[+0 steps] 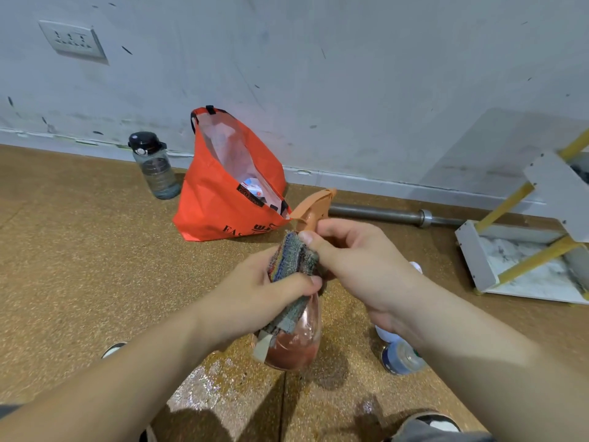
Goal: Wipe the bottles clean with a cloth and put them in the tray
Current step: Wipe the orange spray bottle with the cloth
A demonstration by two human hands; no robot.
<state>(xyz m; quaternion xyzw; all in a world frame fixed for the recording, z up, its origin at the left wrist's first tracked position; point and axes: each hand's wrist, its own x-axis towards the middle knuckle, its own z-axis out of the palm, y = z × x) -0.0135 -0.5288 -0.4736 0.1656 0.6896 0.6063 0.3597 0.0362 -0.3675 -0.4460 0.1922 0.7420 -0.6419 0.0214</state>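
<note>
I hold an orange spray bottle (299,342) in the air over the floor, its clear body tinted pink and its orange trigger head (314,204) pointing up and right. My left hand (251,291) grips a grey, multicoloured cloth (294,266) wrapped round the bottle's neck and upper body. My right hand (353,260) grips the neck just under the trigger head, thumb pressed on the cloth's top edge. A white tray (478,253) with a marbled base lies tilted at the right.
An orange bag (223,199) stands open by the wall, a grey water bottle (156,167) to its left. A steel bar (382,213) lies along the wall. Small bottles (403,357) lie on the floor under my right forearm. My shoes show at the bottom edge.
</note>
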